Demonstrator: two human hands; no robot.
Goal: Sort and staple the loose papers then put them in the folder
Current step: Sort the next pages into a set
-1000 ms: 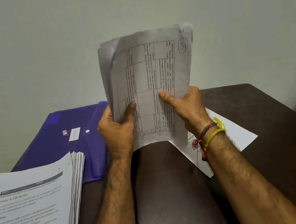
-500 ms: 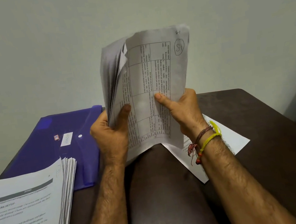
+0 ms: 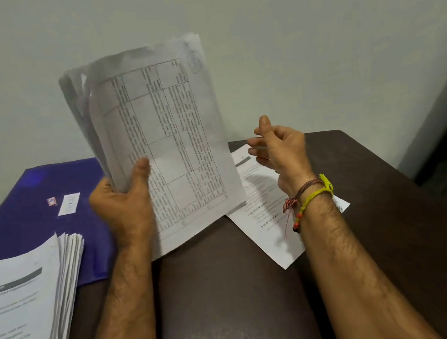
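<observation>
Dark wood bench (image 3: 233,296) carries my purple folder (image 3: 23,212) at its far left corner, a thick paper stack (image 3: 22,309) at the near left edge and one loose sheet (image 3: 266,220) right of centre. My left hand (image 3: 125,208) pinches the raised sheaf (image 3: 161,137) while my right hand (image 3: 279,147) hovers beside it, fingers loosely spread. Sorting, I judge; next my right hand must pick off the front page.

Purple folder (image 3: 23,212), white gridded papers (image 3: 161,137), dark brown table (image 3: 381,234).

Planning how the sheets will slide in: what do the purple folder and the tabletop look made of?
The purple folder looks like thin, glossy, slightly see-through plastic: it shows a soft sheen and a white label stuck on top. The table looks like dark brown wood or laminate with a semi-gloss finish, given the speckled reflection at its near edge; which one is unclear.
</observation>
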